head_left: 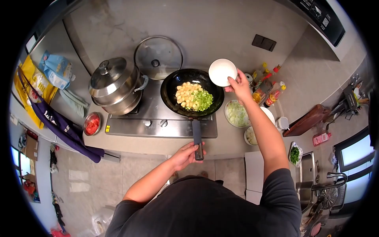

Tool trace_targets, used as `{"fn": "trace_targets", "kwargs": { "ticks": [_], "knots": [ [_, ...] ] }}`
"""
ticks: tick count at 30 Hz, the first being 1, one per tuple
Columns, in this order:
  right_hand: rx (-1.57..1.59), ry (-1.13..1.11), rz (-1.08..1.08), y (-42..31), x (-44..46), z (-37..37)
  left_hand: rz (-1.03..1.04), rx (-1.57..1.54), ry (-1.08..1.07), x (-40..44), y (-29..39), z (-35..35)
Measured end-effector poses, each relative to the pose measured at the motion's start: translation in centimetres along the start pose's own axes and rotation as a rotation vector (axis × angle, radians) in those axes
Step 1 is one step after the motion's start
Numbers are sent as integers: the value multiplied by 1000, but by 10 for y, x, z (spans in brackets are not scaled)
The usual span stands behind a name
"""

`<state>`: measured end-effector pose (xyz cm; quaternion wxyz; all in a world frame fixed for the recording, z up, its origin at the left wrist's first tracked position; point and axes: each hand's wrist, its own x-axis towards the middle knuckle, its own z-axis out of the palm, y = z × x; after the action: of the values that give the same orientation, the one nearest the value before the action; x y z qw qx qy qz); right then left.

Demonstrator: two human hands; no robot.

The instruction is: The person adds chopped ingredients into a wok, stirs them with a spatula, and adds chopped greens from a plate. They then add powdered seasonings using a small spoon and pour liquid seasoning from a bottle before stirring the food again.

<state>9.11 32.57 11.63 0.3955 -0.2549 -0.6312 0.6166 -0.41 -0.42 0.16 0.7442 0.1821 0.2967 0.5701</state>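
Note:
A black wok [169, 96] sits on the stove, its handle pointing toward me. Inside it are pale yellow cubes [186, 94] on the left and chopped green pieces [203, 100] on the right. My left hand [184, 156] is closed round the wok's handle [197, 138]. At the wok's upper right edge, my right hand [240, 85] grips a white bowl [222, 72] by its rim, with the thumb on the inner side. No food shows in the bowl. Below my right hand, a plate of pale green chopped vegetable [237, 113] stands on the counter.
A steel steamer pot [114, 85] stands left on the stove [154, 128], a glass lid [158, 57] behind it. A bowl of red pieces [92, 124] is at far left. Sauce bottles [275, 94], a cutting board [308, 120] and a sink [306, 177] are on the right.

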Motion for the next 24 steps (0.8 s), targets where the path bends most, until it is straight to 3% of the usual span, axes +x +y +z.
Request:
{"fn": "trace_targets", "kwargs": {
  "ticks": [6,9,13,16,24],
  "knots": [
    [279,-114,133,6,-49,-18,1,27,5,-4,2,1],
    [634,30,300,21,-102,-22,14,21,11,-4,2,-2],
    [859,139,476,46,-192,-40,37,-26,47,-10,-4,-1],
    [811,89,501,54,-248,-62,54,-12,51,-16,-7,-8],
    [485,451,384,21,-250,-133,80,61,95,-13,-8,-8]
  ]
}}
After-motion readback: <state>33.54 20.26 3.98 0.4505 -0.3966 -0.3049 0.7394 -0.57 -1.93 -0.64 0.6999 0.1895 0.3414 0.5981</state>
